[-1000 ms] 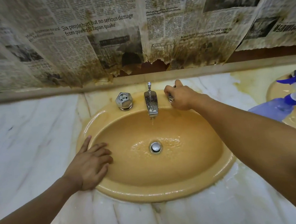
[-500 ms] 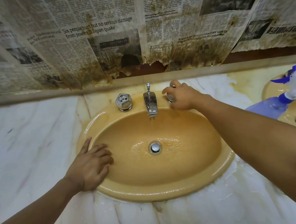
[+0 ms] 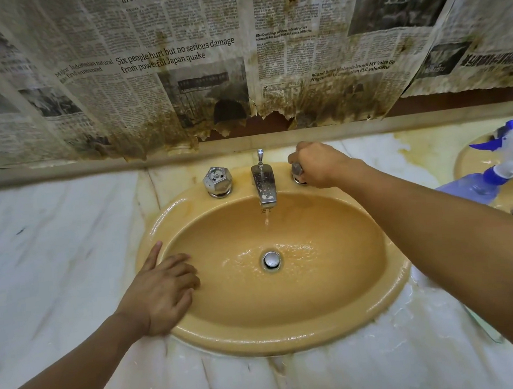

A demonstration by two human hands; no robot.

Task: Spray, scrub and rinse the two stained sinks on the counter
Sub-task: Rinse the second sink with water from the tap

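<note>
Hands apart. Right hand [image 3: 317, 164] curled round right tap knob [image 3: 297, 170] at back rim of near sink [image 3: 277, 341]. Left hand [image 3: 162, 295] flat, fingers straight, on that sink's left rim. Spout [image 3: 263, 184] runs thin water stream [image 3: 266, 218], fuller than half a second back; left hand unmoved. Second sink [image 3: 471, 161] at right edge of counter [image 3: 56, 254], spray bottle [image 3: 473, 188] lying in it.

stained marble counter [image 3: 57, 269] bears the near sink [image 3: 259, 341], right sink [image 3: 467, 163] and spray bottle [image 3: 470, 188].
</note>
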